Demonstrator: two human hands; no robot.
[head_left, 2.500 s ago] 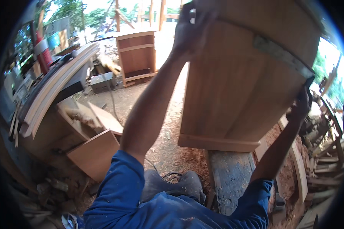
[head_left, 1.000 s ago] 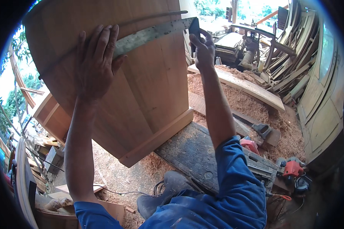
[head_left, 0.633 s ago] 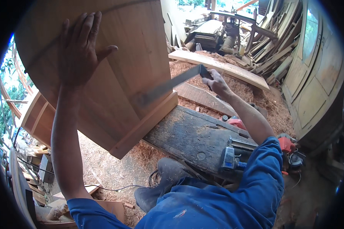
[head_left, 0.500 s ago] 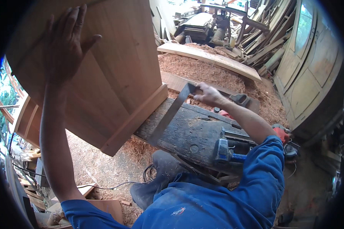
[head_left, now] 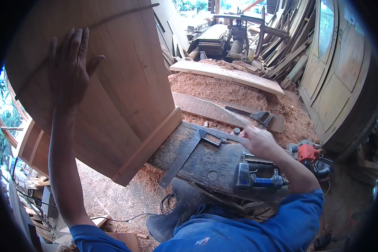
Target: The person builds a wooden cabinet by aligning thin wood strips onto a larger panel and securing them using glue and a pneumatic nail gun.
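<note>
My left hand [head_left: 71, 69] lies flat with fingers spread on a large wooden panel [head_left: 122, 80], which stands tilted at the left. A thick wooden rail [head_left: 149, 145] edges the panel's lower side. On the dark, worn bench [head_left: 214, 161] rests a metal try square [head_left: 182, 157], its blade slanting toward me and its open-framed stock at the far end. My right hand [head_left: 258, 140] is over the bench's far edge, off the square, with its fingers curled in. What it grips is blurred and hidden. A narrow dark strip [head_left: 231, 136] lies by its fingertips.
A blue-and-grey power tool [head_left: 260, 176] sits on the bench's right part, with a red router [head_left: 308, 152] beyond. A handsaw [head_left: 260, 117] lies on a board behind the bench. Shavings [head_left: 222, 90] cover the ground. Old doors [head_left: 336, 71] stand at the right; a cable [head_left: 132, 217] trails below.
My right hand has let go of the try square, which now lies on the bench, and has moved right and nearer. My left hand stays on the panel.
</note>
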